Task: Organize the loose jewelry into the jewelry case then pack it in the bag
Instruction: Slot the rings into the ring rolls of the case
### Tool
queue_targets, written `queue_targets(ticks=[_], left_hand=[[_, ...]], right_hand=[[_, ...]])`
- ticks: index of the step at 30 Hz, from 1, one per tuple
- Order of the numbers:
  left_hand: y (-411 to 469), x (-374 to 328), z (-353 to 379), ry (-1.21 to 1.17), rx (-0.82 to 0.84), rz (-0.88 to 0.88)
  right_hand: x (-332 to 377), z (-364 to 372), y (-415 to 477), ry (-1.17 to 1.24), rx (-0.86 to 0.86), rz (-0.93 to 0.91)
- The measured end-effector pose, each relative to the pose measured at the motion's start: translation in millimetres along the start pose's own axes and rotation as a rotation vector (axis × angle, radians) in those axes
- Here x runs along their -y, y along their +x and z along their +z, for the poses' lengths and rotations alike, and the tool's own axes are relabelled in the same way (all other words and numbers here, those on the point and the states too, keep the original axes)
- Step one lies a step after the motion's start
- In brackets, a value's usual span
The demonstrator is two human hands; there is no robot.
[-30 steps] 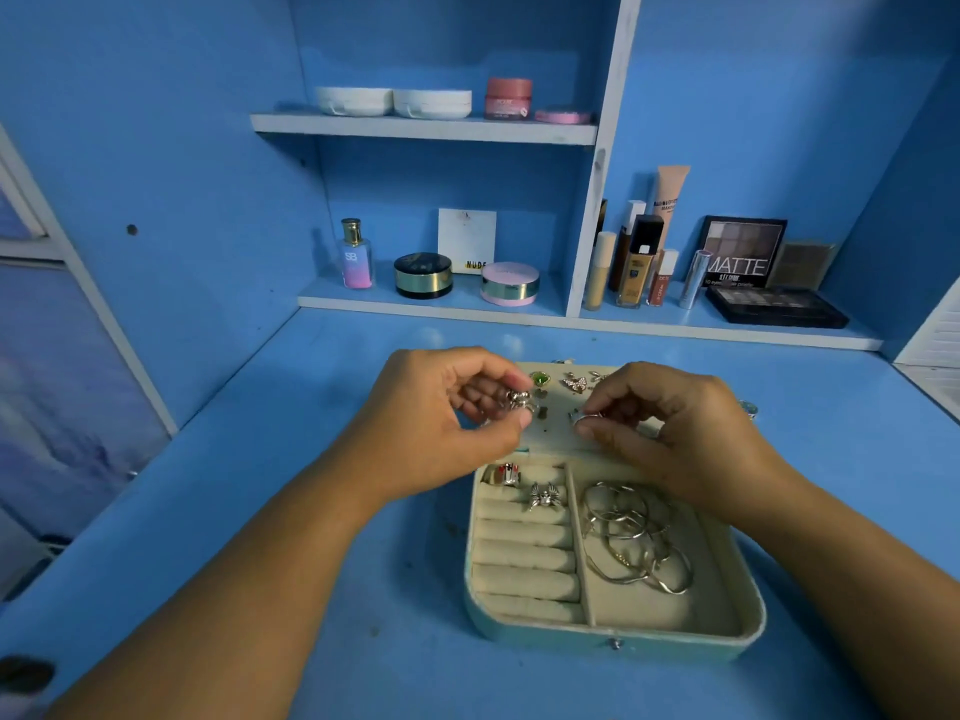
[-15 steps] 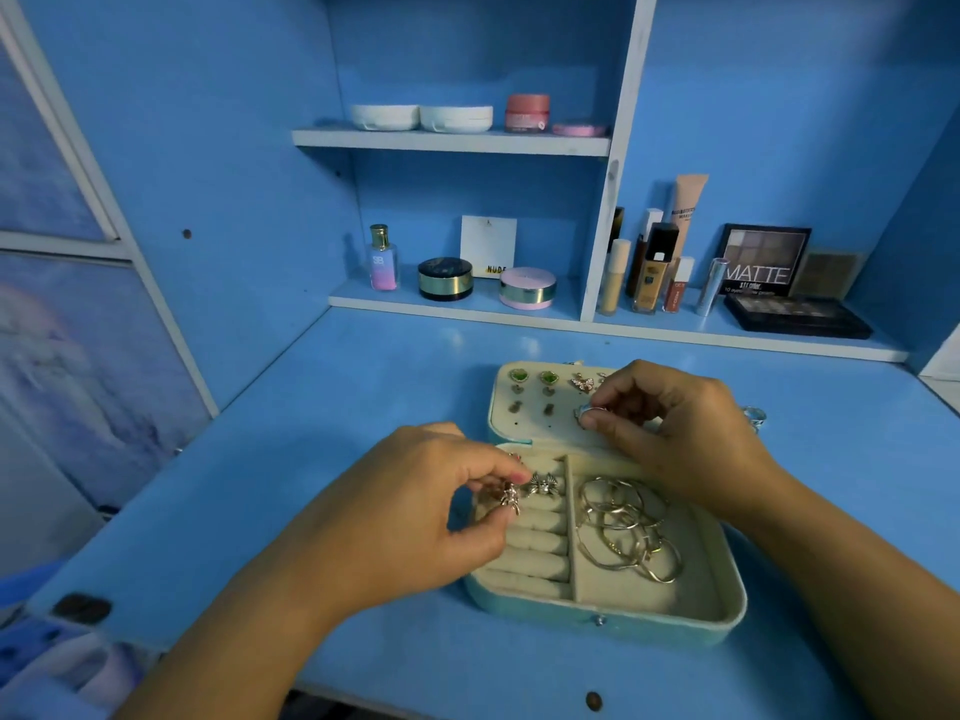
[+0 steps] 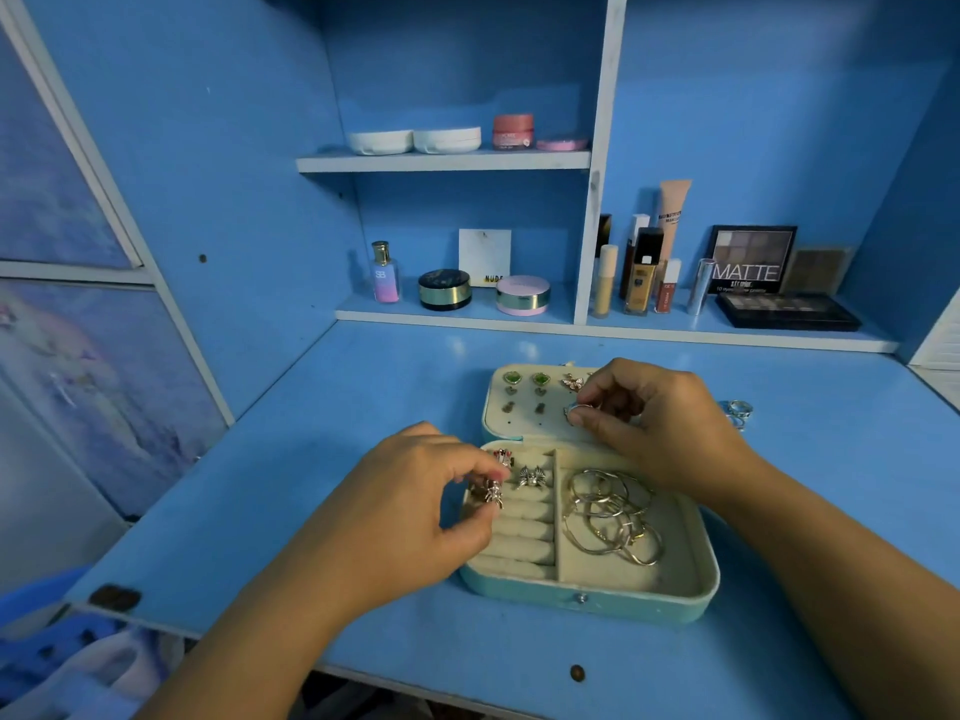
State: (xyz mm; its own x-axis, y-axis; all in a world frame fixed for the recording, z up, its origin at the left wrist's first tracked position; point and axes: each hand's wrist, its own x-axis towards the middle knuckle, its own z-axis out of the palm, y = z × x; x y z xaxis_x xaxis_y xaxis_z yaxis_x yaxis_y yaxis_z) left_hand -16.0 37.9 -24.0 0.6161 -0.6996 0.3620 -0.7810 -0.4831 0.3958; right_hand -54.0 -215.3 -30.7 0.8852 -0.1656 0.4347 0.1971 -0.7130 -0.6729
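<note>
An open teal jewelry case (image 3: 597, 605) lies on the blue desk, its lid flat behind it with several earrings (image 3: 525, 379) pinned in. My left hand (image 3: 410, 522) pinches a small silver ring (image 3: 492, 492) over the ring rolls at the case's left side, beside two rings (image 3: 531, 476) slotted there. My right hand (image 3: 660, 423) pinches another silver ring (image 3: 575, 411) above the lid. Silver hoops and chains (image 3: 613, 517) fill the right compartment. Loose rings (image 3: 737, 410) lie on the desk to the right of the case.
Cosmetics line the back shelves: a perfume bottle (image 3: 386, 272), round compacts (image 3: 444, 289), foundation bottles (image 3: 643, 272) and a MATTE eyeshadow palette (image 3: 753, 262). White dishes (image 3: 415, 141) sit on the upper shelf. Blue fabric (image 3: 57, 662) lies below the desk's front-left edge.
My left hand has brought its ring down from above the lid to the ring rolls. My right hand has stayed over the lid with its ring. The camera has shifted.
</note>
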Motion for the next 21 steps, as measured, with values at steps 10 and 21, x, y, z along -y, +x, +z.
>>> queue_targets(ticks=[10, 21], left_hand=[[-5.2, 2.5, 12.9, -0.157, -0.109, -0.095], [-3.4, -4.8, 8.6, 0.095, -0.170, -0.014]], right_hand=[[0.2, -1.3, -0.1, 0.000, 0.017, 0.007], [1.8, -1.1, -0.3, -0.017, 0.012, -0.001]])
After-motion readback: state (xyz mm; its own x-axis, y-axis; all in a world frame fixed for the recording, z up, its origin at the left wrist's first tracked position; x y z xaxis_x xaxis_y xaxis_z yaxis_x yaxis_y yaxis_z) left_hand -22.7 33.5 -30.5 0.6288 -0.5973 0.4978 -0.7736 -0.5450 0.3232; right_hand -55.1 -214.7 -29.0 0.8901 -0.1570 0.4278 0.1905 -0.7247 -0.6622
